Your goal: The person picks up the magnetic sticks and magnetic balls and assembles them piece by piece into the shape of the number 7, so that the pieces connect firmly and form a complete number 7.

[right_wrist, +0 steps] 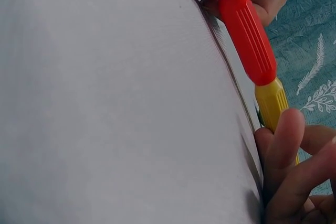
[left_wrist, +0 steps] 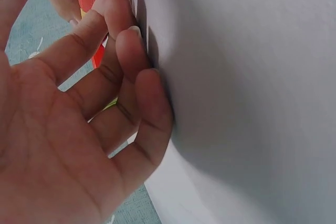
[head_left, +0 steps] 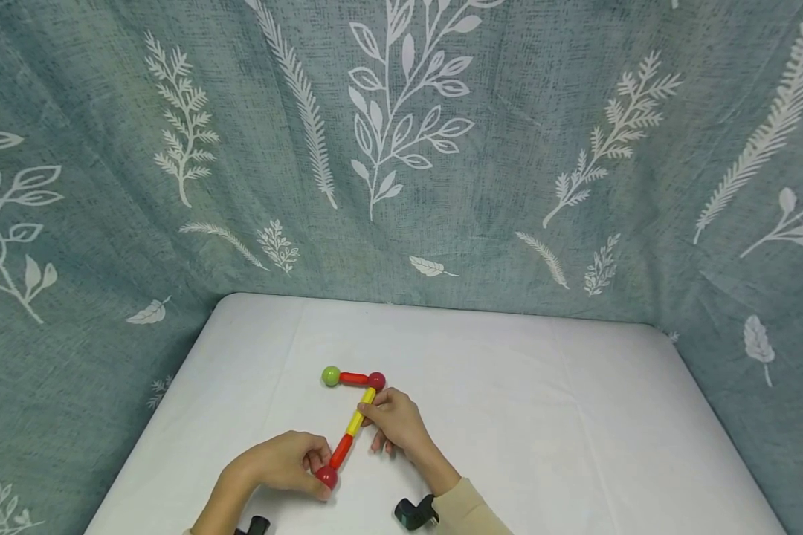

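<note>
A zigzag chain of toy building rods and balls lies on the white table. From its far end run a green ball (head_left: 331, 376), a red rod (head_left: 354, 379), a dark red ball (head_left: 376, 381), a yellow rod section (head_left: 355, 423), another red rod (head_left: 341, 451) and a near red ball (head_left: 326, 477). My left hand (head_left: 281, 461) holds the near red ball between thumb and fingers. With thumb and fingers, my right hand (head_left: 401, 425) pinches the yellow section, partly covering it. In the right wrist view the red rod (right_wrist: 248, 38) meets the yellow rod (right_wrist: 270, 100) end to end.
The white-covered table (head_left: 542, 416) stretches right and back from the hands. Behind it hangs a green-blue curtain (head_left: 482, 208) with white leaf patterns. A black device (head_left: 413, 513) sits by the right wrist, and another black piece (head_left: 257, 526) shows by the left.
</note>
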`<state>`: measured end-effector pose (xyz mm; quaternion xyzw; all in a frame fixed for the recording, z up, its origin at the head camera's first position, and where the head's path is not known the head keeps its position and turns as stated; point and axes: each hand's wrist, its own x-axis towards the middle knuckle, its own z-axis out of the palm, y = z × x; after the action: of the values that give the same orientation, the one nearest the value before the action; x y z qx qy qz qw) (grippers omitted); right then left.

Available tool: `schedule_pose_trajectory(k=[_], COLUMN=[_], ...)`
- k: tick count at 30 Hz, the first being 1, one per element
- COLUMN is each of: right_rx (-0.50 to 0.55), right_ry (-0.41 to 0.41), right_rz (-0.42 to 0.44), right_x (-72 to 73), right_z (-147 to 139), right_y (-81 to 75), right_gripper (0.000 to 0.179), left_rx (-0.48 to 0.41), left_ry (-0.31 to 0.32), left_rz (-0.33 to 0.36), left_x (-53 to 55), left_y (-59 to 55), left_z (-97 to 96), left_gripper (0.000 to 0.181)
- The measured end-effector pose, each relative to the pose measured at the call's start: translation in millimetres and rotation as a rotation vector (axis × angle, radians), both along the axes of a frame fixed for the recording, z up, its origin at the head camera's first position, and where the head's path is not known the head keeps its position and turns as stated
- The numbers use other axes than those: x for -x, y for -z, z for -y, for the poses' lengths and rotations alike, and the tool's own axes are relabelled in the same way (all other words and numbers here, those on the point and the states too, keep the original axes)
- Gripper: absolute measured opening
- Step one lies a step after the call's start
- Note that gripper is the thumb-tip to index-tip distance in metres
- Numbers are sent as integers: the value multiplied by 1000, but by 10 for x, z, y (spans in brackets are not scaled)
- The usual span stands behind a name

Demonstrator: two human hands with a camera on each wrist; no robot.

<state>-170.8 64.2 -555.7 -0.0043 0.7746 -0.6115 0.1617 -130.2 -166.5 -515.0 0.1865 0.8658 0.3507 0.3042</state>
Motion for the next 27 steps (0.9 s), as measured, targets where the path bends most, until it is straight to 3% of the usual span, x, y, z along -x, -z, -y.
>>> schedule_pose_trajectory(k=[9, 19, 23, 27], right_rx=[-2, -4, -4, -7], right_ry=[1, -4, -4, -2], right_rz=[-8, -14, -14, -20], right_x=[6, 6, 8, 0], right_z=[-8, -9, -8, -1], right_y=[-6, 44, 46, 47], right_gripper=[33, 33, 33, 34], left_rx=[11, 18, -21, -58], left_ry=[-8, -19, -93, -220], left_rz=[-13, 38, -67, -218], left_x=[10, 71, 197, 365], left_y=[1, -81, -138, -157], left_z=[-29, 19, 44, 44], left_gripper=[32, 33, 30, 24])
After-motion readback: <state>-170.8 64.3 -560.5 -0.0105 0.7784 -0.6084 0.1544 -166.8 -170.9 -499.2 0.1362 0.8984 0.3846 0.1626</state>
